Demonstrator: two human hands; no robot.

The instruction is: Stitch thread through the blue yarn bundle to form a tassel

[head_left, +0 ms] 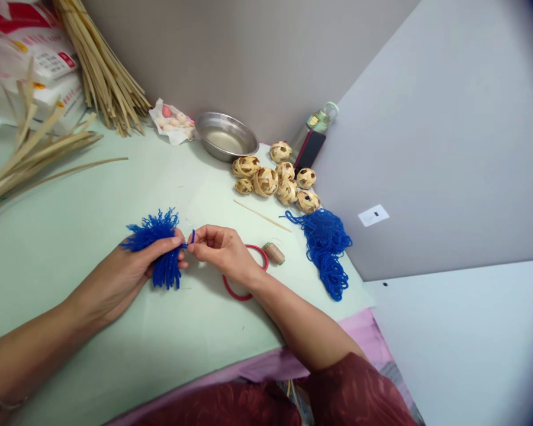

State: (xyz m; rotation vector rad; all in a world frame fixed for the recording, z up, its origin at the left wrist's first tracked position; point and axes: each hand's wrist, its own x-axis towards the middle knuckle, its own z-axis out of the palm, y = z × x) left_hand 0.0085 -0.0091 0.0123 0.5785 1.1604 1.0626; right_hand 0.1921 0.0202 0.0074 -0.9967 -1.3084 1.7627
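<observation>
My left hand (128, 272) is closed around the middle of a bundle of cut blue yarn (157, 248), whose frayed ends fan out above and below my fingers. My right hand (222, 251) pinches a short blue yarn end (192, 236) that leads to the bundle's middle. Both hands rest on the pale green table (93, 201). Under my right wrist lies a red ring (242, 278), partly hidden.
A small spool of tan thread (273, 252) and a pile of blue yarn (326, 245) lie right of my hands. Farther back are several woven bamboo balls (275, 177), a thin stick (262, 215), a metal bowl (226, 136), a phone (310, 151), and bamboo strips (102, 71) at left.
</observation>
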